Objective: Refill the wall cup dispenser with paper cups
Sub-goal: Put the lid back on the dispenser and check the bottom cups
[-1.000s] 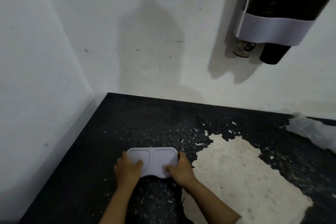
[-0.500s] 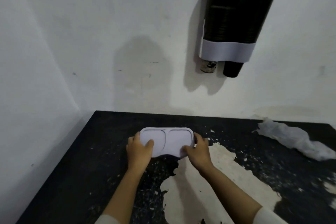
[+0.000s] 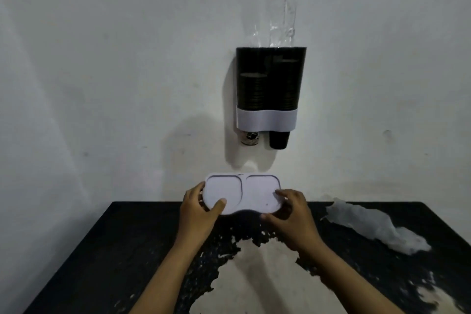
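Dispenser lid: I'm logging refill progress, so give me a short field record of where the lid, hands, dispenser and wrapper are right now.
lid: white two-lobed dispenser lid, held in the air below the dispenser, above the table's far edge
left hand: left hand grips the lid's left end, thumb on top
right hand: right hand holds the lid's right end with its fingers
dispenser: wall cup dispenser, top open, two dark cup stacks inside
wrapper: clear plastic wrapper on the black table, right side

Open wall space between lid (image 3: 242,192) and dispenser (image 3: 267,89) above; plastic wrap (image 3: 377,227) off right
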